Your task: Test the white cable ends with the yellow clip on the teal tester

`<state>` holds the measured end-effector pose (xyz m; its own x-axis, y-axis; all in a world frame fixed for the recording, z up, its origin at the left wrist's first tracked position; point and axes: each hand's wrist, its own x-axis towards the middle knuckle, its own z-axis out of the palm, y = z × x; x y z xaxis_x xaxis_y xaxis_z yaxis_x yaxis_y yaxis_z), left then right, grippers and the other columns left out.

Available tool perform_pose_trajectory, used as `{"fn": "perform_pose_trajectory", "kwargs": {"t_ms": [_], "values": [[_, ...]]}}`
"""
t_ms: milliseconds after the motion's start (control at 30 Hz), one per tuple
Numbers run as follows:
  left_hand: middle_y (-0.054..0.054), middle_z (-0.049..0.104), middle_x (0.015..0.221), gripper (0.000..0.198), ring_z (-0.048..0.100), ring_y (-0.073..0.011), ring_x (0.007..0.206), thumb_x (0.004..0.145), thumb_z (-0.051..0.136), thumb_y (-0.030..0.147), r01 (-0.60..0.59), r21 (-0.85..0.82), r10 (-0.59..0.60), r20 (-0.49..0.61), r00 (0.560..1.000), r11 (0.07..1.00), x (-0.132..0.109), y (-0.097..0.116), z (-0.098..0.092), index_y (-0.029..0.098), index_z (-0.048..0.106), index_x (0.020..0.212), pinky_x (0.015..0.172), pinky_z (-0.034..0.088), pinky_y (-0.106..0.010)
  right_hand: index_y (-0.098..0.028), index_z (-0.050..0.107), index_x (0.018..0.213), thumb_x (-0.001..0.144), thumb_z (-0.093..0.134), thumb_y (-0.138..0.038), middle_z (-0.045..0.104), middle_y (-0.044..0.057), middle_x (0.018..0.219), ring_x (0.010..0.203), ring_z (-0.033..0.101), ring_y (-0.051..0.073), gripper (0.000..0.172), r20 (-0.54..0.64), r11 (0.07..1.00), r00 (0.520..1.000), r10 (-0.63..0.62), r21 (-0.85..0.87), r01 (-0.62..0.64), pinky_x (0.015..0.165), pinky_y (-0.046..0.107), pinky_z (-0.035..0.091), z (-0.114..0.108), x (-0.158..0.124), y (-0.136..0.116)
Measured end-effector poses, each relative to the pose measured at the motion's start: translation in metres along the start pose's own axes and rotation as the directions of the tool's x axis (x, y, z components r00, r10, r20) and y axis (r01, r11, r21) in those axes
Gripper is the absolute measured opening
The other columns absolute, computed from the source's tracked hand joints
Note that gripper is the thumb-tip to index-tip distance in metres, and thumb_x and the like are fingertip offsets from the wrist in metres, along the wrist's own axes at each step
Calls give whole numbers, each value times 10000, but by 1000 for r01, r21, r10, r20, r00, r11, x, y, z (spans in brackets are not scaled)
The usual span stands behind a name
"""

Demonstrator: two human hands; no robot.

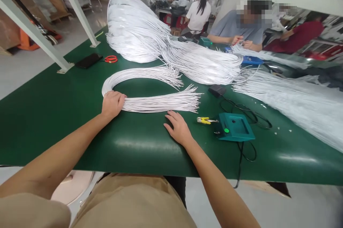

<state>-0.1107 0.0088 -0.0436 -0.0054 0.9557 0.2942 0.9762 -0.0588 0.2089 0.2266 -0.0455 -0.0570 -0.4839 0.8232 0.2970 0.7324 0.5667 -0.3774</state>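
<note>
A bundle of white wires (158,103) lies bent in a U on the green table, both sets of ends pointing right. My left hand (113,104) is wrapped over the bundle near the bend, at its lower left. Beside the lower strands rests my right hand (177,128), fingers spread and fingertips close to the wires, holding nothing; whether they touch the strands I cannot tell. To its right stands a teal device (234,127) with a green button, and a yellow clip-like part (204,120) sticks out from its left side.
Large piles of white wires (136,28) cover the table's back and right side. Red-handled scissors (110,59) and a dark pouch (89,60) lie at the back left, near white frame posts (77,6). A black adapter (217,90) with cable sits mid-right. Co-workers (238,24) sit beyond.
</note>
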Motion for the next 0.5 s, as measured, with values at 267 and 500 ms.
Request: {"fn": "perform_pose_trajectory", "kwargs": {"t_ms": [267,500], "values": [[-84,656,1224,495,563,-279,1160,867,402,479,-48,-100,64,171,983,994,121,-17,-8,181,649,1177,1055,335,-412,-174,550,1305,940,478,-329,540,119,1398,1339,457,248,403,48,994,998,36,-104,-31,1149,482,353,-9,6,-8],[-270,413,1423,1186,355,-482,1304,579,687,715,1,-26,12,508,861,1000,208,-34,26,96,255,1494,1024,311,-597,-198,508,1340,942,474,-308,505,113,1431,1366,424,238,414,125,985,987,101,-155,-81,1143,458,381,-17,15,-16]]}}
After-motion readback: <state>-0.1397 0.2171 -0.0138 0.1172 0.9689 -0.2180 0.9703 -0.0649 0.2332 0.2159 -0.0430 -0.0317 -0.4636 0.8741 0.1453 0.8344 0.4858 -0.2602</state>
